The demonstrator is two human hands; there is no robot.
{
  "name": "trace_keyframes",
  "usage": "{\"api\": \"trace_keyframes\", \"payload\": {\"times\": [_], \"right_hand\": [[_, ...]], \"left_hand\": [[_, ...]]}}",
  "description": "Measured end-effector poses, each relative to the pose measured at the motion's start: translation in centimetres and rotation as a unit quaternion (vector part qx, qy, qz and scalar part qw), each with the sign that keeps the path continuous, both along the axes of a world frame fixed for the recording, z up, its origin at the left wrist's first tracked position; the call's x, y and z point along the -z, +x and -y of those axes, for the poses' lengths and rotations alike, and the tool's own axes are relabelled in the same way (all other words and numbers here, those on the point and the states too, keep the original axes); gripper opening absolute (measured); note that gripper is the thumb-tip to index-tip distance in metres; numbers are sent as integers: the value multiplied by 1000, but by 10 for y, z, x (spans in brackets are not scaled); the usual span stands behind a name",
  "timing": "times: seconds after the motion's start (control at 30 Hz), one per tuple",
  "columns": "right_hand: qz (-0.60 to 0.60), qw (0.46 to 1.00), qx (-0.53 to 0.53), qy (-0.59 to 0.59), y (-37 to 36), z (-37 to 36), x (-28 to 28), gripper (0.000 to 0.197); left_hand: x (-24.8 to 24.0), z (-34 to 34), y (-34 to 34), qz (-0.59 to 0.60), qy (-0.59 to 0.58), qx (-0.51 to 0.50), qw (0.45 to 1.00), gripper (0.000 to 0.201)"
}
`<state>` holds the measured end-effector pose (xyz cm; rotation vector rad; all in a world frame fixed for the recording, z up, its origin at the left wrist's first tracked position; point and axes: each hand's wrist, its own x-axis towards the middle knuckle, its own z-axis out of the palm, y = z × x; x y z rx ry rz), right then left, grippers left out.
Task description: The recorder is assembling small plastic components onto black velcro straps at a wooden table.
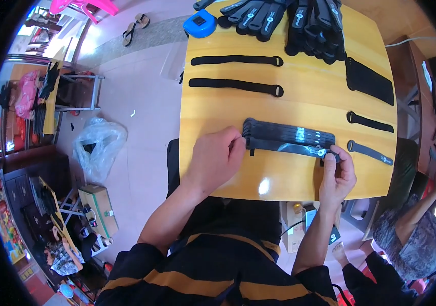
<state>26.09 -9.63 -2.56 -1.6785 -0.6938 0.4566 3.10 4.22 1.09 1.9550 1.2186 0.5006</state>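
Observation:
A stack of black straps (289,133) with rounded left ends and pale print lies across the near middle of the table, between my hands. At its left end, my left hand (213,158) is closed, with thumb and forefinger pinching the edge. My right hand (338,176) grips the near right corner between thumb and fingers. Beyond the stack, two black looped straps (235,86) lie flat, one above the other. Right of my right hand are a grey looped strap (370,153), a shorter black strap (371,122) and a wide black rectangular piece (371,81).
Bundles of dark straps (314,28) and a blue tape measure (200,23) sit along the table's (228,178) far edge. Left on the floor are a clear plastic bag (99,145) and sandals (135,29). Another person (411,234) sits at the right.

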Motion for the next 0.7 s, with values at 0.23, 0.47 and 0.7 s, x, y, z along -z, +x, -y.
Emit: {"api": "trace_keyframes", "payload": {"times": [0.23,0.47,0.7], "right_hand": [[6,1000,-6,-8,-1,-1,-2,17],[18,1000,-4,-24,0,-2,-2,17],[14,1000,-7,-25,-1,0,-2,17]], "left_hand": [[3,-1,0,2,0,-2,1000,15],[2,-2,3,16,9,-8,1000,16],[6,-1,2,17,32,-13,999,16]]}}
